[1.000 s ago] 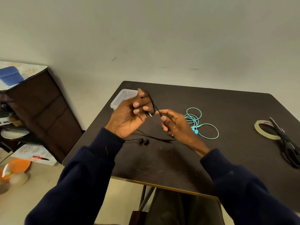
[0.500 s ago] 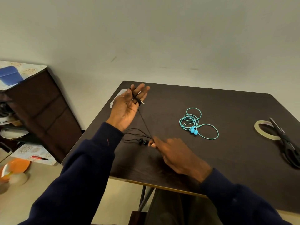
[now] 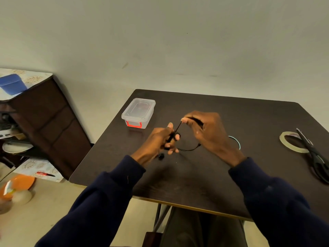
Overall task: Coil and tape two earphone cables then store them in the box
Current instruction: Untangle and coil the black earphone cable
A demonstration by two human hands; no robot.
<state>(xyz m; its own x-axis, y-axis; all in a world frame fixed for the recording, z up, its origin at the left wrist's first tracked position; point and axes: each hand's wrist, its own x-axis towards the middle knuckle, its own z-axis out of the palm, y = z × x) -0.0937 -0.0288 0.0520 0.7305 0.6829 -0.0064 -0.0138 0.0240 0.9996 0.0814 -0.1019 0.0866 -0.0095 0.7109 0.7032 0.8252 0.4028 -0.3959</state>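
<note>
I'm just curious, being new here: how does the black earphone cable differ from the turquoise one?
The black earphone cable is held up, stretched between the left hand and right hand; the turquoise cable lies on the table. The black one shows plainly; the turquoise one is mostly hidden behind the right hand, only an arc showing. Both are thin cables, and neither is in the box.
</note>
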